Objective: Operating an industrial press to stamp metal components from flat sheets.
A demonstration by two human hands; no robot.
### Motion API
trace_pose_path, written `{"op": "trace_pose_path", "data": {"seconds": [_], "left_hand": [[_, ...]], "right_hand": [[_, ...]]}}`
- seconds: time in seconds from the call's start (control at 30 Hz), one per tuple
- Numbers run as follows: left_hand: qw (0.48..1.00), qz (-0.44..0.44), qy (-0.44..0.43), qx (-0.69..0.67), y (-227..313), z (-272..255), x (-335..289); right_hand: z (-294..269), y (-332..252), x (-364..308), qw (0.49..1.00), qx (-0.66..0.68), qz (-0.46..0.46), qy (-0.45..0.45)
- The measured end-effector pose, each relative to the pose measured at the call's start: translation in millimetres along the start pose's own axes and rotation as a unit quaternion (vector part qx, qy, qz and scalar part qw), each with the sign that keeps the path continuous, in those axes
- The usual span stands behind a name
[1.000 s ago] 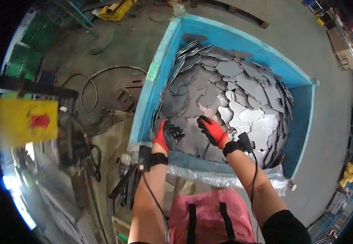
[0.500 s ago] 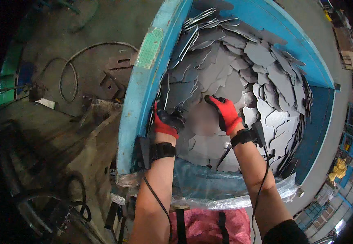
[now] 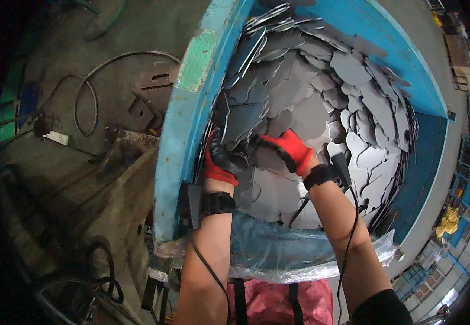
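A blue metal bin [image 3: 183,135] holds a deep heap of thin, flat grey metal pieces [image 3: 349,70] with rounded, irregular outlines. Inside its left wall is my left hand [image 3: 223,160], in a red and black glove. Its fingers are curled beside upright metal pieces; what they close on is hidden. My right hand [image 3: 289,150], gloved the same way, reaches leftward across the middle of the heap. Its fingers bend over the edge of a flat metal piece [image 3: 267,158], with the fingertips close to my left hand.
Clear plastic film [image 3: 300,271] covers the bin's near edge, with a red bag with black straps [image 3: 265,303] below it. Left of the bin are a dark cable [image 3: 91,81], rusty metal parts [image 3: 143,111] and black hoses [image 3: 105,265]. Shelving stands far right.
My right hand has swung leftward and turned, its fingers now nearer my left hand. My left hand has hardly moved. The view has shifted slightly.
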State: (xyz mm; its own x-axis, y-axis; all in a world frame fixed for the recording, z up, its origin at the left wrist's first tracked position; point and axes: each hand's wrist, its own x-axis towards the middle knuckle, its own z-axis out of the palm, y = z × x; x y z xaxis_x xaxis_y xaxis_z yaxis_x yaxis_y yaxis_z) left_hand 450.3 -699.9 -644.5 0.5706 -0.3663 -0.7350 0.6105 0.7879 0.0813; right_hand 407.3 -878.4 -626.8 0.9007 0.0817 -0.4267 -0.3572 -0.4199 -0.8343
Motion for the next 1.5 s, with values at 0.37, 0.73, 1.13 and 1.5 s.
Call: {"op": "trace_pose_path", "data": {"seconds": [0.37, 0.73, 1.13, 1.5], "left_hand": [[0.997, -0.003, 0.066, 0.036, -4, -25, 19], [0.99, 0.027, 0.12, 0.067, -68, 12, -42], [0.972, 0.061, 0.103, 0.201, -167, 73, -224], [0.964, 0.194, 0.115, 0.139, -120, 158, -496]], "right_hand": [[13, 26, 21, 0.972, -0.179, -0.144, -0.051], [33, 44, -39, 0.948, -0.007, -0.224, 0.228], [-38, -21, -275, 0.971, 0.162, 0.015, 0.175], [-60, -242, -377, 0.919, 0.389, -0.064, -0.028]]}}
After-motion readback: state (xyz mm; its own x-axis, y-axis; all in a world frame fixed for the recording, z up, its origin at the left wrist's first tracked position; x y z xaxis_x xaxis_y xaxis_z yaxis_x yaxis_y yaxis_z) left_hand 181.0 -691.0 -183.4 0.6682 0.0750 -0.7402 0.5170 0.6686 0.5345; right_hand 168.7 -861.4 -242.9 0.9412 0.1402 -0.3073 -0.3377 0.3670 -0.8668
